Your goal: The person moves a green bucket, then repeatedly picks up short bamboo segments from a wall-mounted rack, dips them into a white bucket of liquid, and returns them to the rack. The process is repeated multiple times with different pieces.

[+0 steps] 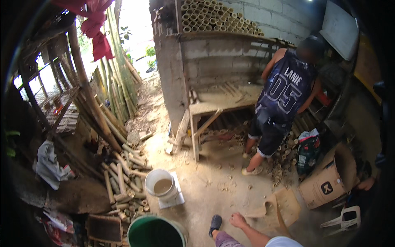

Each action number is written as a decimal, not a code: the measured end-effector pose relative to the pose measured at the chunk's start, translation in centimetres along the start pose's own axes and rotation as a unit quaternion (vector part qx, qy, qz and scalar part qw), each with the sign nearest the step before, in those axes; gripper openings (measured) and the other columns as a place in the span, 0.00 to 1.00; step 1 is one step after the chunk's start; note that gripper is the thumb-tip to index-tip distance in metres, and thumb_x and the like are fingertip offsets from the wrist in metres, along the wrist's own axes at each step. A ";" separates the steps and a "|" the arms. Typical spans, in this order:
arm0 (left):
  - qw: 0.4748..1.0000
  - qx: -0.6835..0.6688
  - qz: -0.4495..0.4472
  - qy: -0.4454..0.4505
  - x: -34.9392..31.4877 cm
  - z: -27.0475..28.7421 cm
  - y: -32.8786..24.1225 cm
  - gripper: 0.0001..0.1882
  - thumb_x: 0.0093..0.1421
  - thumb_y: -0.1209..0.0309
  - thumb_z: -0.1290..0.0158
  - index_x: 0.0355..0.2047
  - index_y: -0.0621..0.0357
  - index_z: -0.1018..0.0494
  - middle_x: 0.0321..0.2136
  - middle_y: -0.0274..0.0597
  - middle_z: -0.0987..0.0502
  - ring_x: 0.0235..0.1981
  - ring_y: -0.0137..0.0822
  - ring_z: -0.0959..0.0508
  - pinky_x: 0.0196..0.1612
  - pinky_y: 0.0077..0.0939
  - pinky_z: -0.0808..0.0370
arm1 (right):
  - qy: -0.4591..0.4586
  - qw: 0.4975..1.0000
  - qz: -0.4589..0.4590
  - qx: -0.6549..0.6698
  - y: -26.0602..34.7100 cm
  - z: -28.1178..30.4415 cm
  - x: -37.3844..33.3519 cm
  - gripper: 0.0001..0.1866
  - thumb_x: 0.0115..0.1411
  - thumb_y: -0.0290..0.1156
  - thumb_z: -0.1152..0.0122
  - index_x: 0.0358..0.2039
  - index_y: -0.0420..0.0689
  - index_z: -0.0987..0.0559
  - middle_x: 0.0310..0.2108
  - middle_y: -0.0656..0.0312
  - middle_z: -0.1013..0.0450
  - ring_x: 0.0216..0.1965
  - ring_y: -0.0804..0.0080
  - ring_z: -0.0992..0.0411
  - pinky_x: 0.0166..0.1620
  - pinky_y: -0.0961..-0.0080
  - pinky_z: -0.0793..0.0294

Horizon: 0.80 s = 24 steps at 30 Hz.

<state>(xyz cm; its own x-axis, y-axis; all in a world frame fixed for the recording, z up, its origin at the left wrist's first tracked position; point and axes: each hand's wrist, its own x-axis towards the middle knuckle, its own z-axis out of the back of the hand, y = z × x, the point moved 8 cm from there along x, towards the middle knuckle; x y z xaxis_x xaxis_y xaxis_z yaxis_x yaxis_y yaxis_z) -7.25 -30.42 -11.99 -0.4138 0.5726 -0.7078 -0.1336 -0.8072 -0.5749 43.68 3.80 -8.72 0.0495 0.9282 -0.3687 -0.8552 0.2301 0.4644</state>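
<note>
My right hand (237, 220) reaches in from the lower right at the end of a bare forearm. Its fingers look curled in, with nothing visible in them. It hangs above the floor, beside my own leg and dark shoe (214, 223). A curved tan piece (284, 206) lies to its right, its kind unclear. My left hand is out of the picture. Left of my foot stands a large tub (135, 230) with a green inside. Beyond it, a white bucket (149, 178) of murky liquid sits on a pale slab (177, 198).
Cut bamboo lengths (121, 177) lie heaped at left. Ahead, a person (284, 88) leans over a dusty wooden workbench (214, 103). Bamboo tubes (214, 16) fill a shelf above. To the right are a cardboard box (317, 193), a white plastic chair (347, 220) and scattered bamboo offcuts (284, 162).
</note>
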 end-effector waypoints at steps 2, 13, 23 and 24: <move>1.000 0.020 -0.022 -0.006 1.9 -0.3 -4.8 0.21 0.62 0.58 0.41 0.48 0.62 0.22 0.29 0.43 0.20 0.29 0.32 0.24 0.31 0.31 0.26 | 0.007 0.999 -0.022 0.031 -1.0 0.7 2.8 0.22 0.58 0.45 0.40 0.47 0.43 0.18 0.52 0.43 0.26 0.56 0.46 0.27 0.58 0.55 0.27; 0.995 -0.061 -0.073 0.011 8.3 -5.5 -23.6 0.13 0.63 0.64 0.42 0.41 0.61 0.22 0.21 0.35 0.25 0.16 0.27 0.30 0.19 0.27 0.34 | -0.035 0.989 0.095 0.109 10.9 18.9 20.5 0.20 0.60 0.44 0.36 0.45 0.43 0.18 0.47 0.48 0.22 0.46 0.53 0.21 0.51 0.61 0.22; 0.967 -0.078 -0.219 0.106 23.7 -0.9 -56.2 0.19 0.68 0.63 0.44 0.55 0.60 0.28 0.41 0.42 0.20 0.34 0.31 0.18 0.31 0.24 0.21 | -0.208 0.898 0.321 0.216 31.8 43.9 41.2 0.12 0.59 0.34 0.32 0.38 0.40 0.18 0.36 0.52 0.23 0.33 0.60 0.20 0.39 0.67 0.20; 0.969 -0.064 -0.196 0.134 25.1 0.7 -61.4 0.20 0.68 0.68 0.46 0.58 0.61 0.30 0.44 0.49 0.21 0.43 0.42 0.18 0.41 0.36 0.19 | -0.233 0.885 0.346 0.205 34.4 48.3 42.2 0.12 0.59 0.34 0.33 0.38 0.39 0.18 0.37 0.51 0.23 0.33 0.58 0.20 0.39 0.67 0.20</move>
<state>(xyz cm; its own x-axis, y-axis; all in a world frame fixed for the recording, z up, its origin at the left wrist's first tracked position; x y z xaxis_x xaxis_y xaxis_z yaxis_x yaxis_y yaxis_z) -10.04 33.39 5.79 -0.1035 0.8619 -0.4965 -0.1135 -0.5061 -0.8550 41.24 65.05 30.62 -0.1244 0.8859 0.4469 -0.5101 -0.4434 0.7370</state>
